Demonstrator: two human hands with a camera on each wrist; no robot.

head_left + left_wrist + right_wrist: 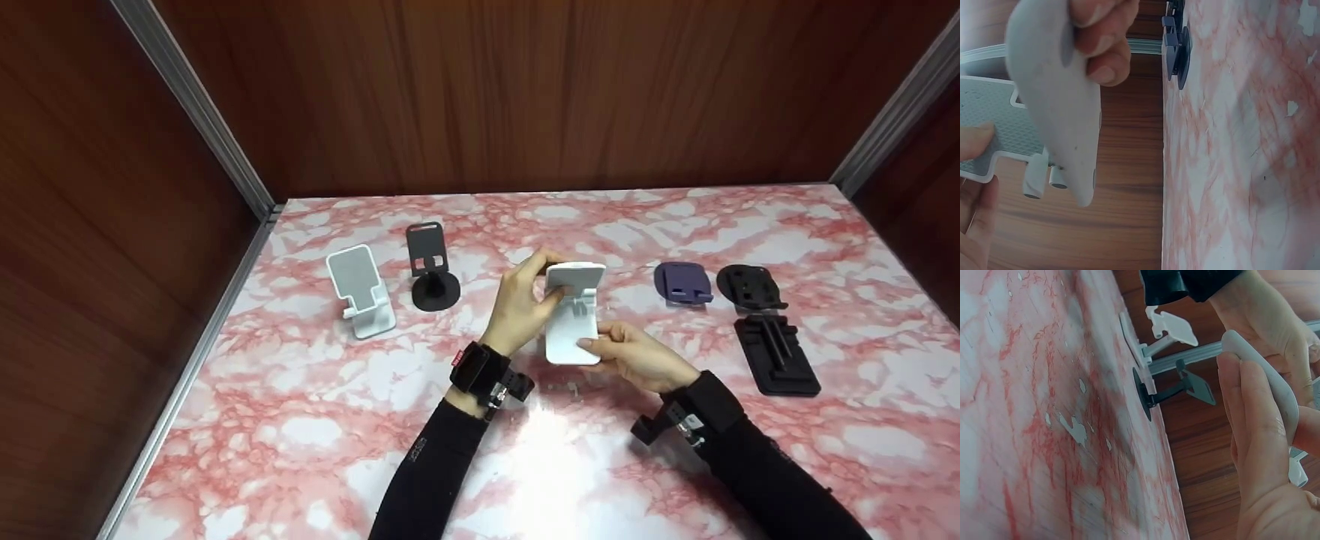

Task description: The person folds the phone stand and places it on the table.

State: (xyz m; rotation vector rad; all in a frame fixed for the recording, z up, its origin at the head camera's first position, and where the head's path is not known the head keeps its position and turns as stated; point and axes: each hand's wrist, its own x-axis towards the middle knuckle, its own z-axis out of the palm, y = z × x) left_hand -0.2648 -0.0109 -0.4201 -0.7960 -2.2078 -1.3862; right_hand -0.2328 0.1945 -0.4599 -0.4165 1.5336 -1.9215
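Note:
Both hands hold a white folding phone stand above the middle of the table. My left hand pinches its upper plate, the thumb on the grey padded face and the fingers behind. Lower down, my right hand grips the white base, with the thumb on its top and the fingers underneath. The plate is tilted up from the base at a hinge. Small white lips stick out at the plate's lower edge. In the right wrist view the fingers lie along the base's underside.
On the left stand an upright white phone stand with a grey pad and a black one on a round base. On the right lie a folded purple stand, a folded black one and a flat black stand. Wooden panels enclose the marbled table.

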